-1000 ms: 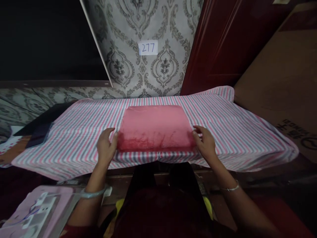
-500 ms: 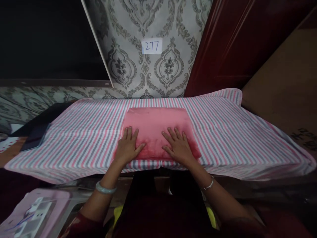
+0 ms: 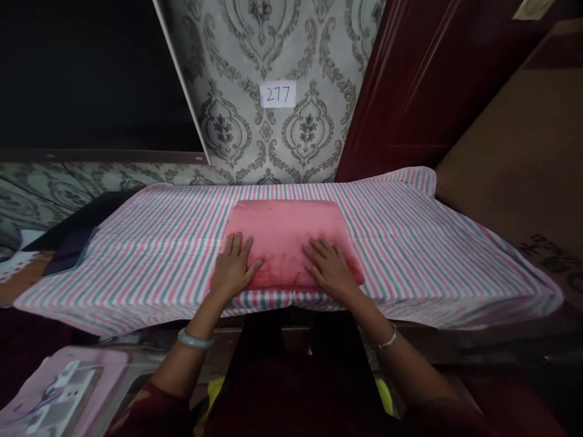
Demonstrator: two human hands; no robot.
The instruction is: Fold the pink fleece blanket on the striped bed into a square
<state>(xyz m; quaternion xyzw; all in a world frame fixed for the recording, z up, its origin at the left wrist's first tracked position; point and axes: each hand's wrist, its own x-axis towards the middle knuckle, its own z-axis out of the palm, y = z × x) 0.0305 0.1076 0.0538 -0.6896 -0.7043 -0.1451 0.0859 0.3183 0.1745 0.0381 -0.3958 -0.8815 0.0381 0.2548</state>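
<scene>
A folded pink cloth (image 3: 285, 230) lies flat in the middle of a striped pink, grey and white sheet (image 3: 410, 243) that covers a table. My left hand (image 3: 234, 270) rests palm down on the cloth's near left part, fingers stretched out. My right hand (image 3: 330, 270) lies flat on the near right part, fingers spread. Neither hand holds anything. A pale green bangle is on my left wrist and a thin silver one on my right.
Patterned grey wallpaper with a paper label "277" (image 3: 277, 94) is behind the table. A dark red door (image 3: 432, 79) stands at the back right, cardboard (image 3: 523, 152) at the right. Dark flat items (image 3: 73, 243) lie at the left end. A pink pouch (image 3: 59, 388) sits at the lower left.
A second ago my hands gripped the cloth's left and right edges. They moved onto its top and now lie flat near the front edge, drawn back slightly toward me.
</scene>
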